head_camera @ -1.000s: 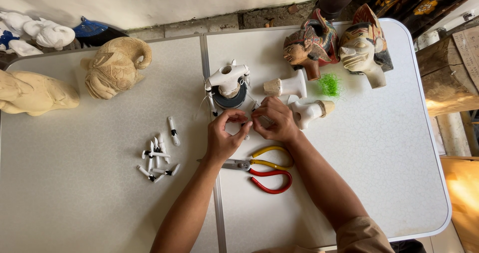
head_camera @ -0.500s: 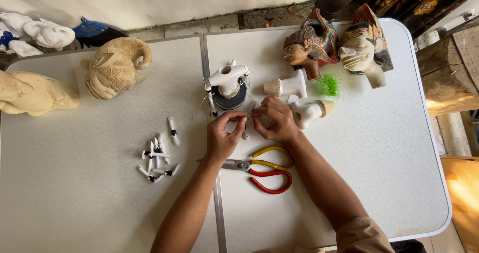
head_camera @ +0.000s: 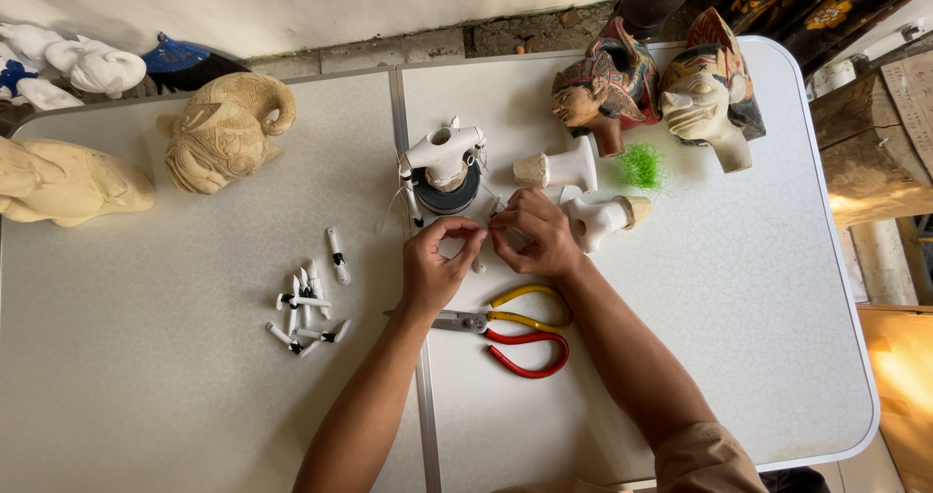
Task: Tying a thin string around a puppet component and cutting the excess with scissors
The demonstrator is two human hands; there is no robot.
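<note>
— What are your hands doing at the table's middle?
— Your left hand (head_camera: 432,269) and right hand (head_camera: 535,235) meet fingertip to fingertip, pinching a small white piece (head_camera: 485,243) between them, just below the spool (head_camera: 447,187), pliers (head_camera: 505,328) within reach.

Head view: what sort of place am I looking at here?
Probably a small craft workshop for carved figures. On a white folding table lie unpainted carved animal heads, two painted heads, a pile of small white pegs and pliers, while both hands work a small piece.
</note>
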